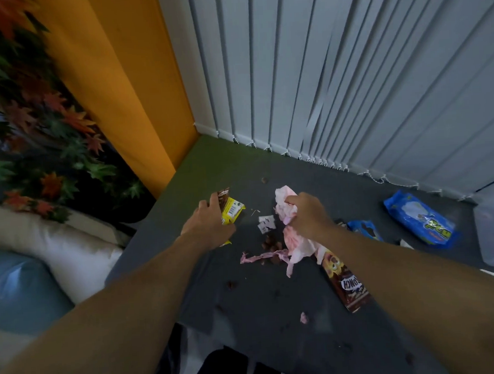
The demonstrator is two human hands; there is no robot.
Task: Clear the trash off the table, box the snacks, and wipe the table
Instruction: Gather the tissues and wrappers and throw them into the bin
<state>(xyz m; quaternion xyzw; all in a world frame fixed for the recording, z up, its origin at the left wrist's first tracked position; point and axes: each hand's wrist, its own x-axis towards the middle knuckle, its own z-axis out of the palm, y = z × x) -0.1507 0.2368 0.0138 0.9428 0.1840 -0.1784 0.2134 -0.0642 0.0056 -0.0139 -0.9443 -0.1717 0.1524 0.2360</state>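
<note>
Left hand (209,222) – fingers curled round a yellow-and-brown wrapper (233,211), held just over the dark desk (276,315) near its far left edge. Right hand (308,216) – closed on a crumpled pink-white tissue (284,203); more of it trails below the wrist. Between the hands: white paper scraps (265,224), brown crumbs (272,246), a pink strip (261,256). Brown snack packet (348,284) lies partly under the right forearm; blue packet (418,219) well to the right.

Crumpled pink tissue (285,210) and yellow wrapper (233,212) are gripped over the crumb-strewn grey table (276,315).
</note>
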